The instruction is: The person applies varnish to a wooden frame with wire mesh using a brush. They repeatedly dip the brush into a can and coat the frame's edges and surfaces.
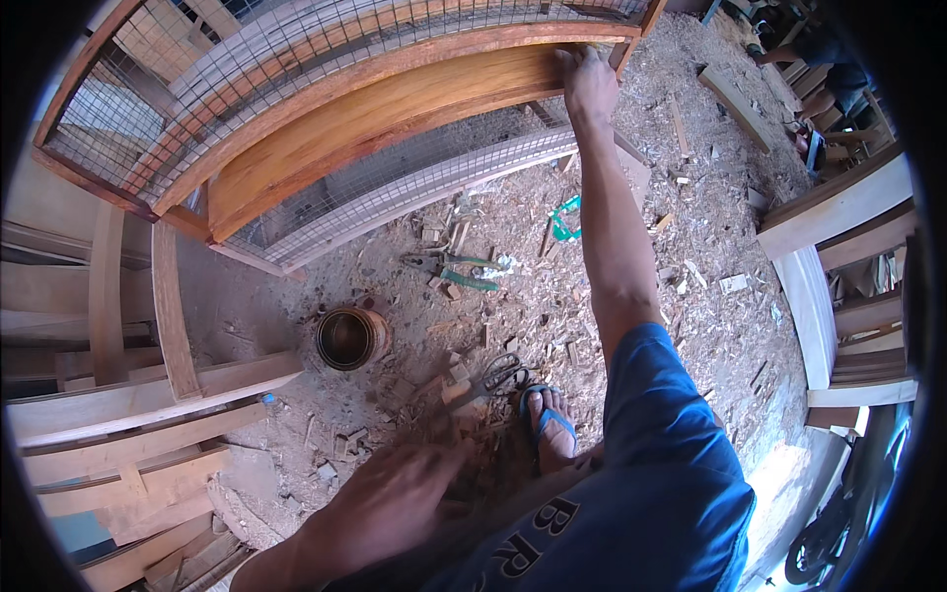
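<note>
My right hand (590, 84) grips the upper right end of a reddish wooden frame (326, 84) fitted with wire mesh and a long orange-stained plank (375, 109). My left hand (400, 483) is low in the view, smeared by motion, so its fingers are unclear. Near it on the debris-strewn floor lies a metal tool with looped handles (498, 373), beside my sandalled foot (547, 424). An open metal can (377, 335) stands left of centre. Green-handled pliers (466, 281) lie below the frame.
Stacked timber and wooden frames (138, 405) fill the left side. More pale wooden pieces (799, 306) stand at the right, with a dark wheeled object (814, 543) below them. A person (829, 74) is at the upper right. Shavings, offcuts and a green item (564, 219) litter the floor.
</note>
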The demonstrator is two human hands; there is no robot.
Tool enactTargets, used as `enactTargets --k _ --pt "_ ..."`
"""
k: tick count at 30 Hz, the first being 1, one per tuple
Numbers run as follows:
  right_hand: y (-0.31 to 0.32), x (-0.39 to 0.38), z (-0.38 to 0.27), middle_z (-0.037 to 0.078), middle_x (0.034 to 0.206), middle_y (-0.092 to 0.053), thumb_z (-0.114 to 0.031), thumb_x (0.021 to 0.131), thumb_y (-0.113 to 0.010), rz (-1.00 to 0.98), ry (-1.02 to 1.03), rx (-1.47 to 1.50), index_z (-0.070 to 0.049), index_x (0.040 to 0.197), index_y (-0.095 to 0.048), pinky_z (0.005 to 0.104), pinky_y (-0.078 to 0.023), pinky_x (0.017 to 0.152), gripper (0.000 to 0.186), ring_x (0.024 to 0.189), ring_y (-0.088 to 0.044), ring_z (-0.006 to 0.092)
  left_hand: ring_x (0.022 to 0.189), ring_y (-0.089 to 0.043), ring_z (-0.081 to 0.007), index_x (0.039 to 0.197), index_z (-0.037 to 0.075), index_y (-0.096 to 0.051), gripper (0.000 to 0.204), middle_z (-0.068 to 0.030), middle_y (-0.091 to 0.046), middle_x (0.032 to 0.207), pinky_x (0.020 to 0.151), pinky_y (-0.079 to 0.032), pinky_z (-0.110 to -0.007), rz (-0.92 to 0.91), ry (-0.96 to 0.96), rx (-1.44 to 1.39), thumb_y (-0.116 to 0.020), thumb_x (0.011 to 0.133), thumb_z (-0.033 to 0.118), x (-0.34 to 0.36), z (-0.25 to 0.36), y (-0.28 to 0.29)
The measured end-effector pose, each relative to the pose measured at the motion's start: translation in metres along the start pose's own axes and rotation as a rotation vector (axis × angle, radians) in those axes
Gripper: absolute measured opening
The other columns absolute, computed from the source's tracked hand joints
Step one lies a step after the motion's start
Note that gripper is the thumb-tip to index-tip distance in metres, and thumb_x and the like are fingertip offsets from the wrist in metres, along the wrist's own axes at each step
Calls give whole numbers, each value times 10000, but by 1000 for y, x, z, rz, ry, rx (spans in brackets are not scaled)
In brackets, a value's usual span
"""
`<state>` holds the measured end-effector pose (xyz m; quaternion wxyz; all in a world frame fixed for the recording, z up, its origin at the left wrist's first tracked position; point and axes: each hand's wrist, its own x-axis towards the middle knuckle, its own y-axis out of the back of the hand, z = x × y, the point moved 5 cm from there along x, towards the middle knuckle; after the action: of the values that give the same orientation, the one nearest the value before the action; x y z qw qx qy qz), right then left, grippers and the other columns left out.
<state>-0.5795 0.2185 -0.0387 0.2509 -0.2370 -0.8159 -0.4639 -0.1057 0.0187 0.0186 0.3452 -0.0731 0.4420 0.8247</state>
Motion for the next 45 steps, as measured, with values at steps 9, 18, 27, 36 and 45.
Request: enactTargets --k 9,18,27,36,45 --pt "-41 -50 -96 275 981 -684 -256 965 -605 -102 319 79 -18 1069 -638 523 -539 763 261 816 -692 411 1045 -638 -350 1391 7 -487 627 -185 -644 1093 953 -501 -433 2 -26 -68 -727 826 132 -1 6 -1" --pt "-26 -144 -257 191 1037 -706 -318 954 -627 -153 560 272 -18 1047 -690 463 -541 875 320 992 -682 364 1085 -632 -360 1383 -5 -491 641 -213 -642 1084 976 -495 -430 15 7 -43 -746 814 141 -4 2 -3" --pt "-32 -49 -122 313 959 -676 -254 962 -612 -142 207 338 29 1019 -694 534 -529 805 300 893 -665 469 1049 -634 -358 1384 -11 -495 649 -203 -640 1067 936 -504 -432 5 22 -22 -744 804 140 -11 5 0" --pt "-38 33 25 250 918 -728 -257 912 -679 42 181 162 -21 1073 -737 474 -558 793 291 878 -710 408 1052 -634 -345 1402 -9 -486 655 -189 -641 1084 926 -500 -419 -2 -16 -25 -734 825 179 -1 4 0" --pt "-35 19 2 260 970 -700 -255 938 -641 36 192 110 -20 1018 -699 509 -537 802 256 909 -674 439 1080 -626 -351 1404 -21 -476 660 -198 -641 1119 969 -485 -428 -4 -25 -38 -728 828 179 -5 3 -2"
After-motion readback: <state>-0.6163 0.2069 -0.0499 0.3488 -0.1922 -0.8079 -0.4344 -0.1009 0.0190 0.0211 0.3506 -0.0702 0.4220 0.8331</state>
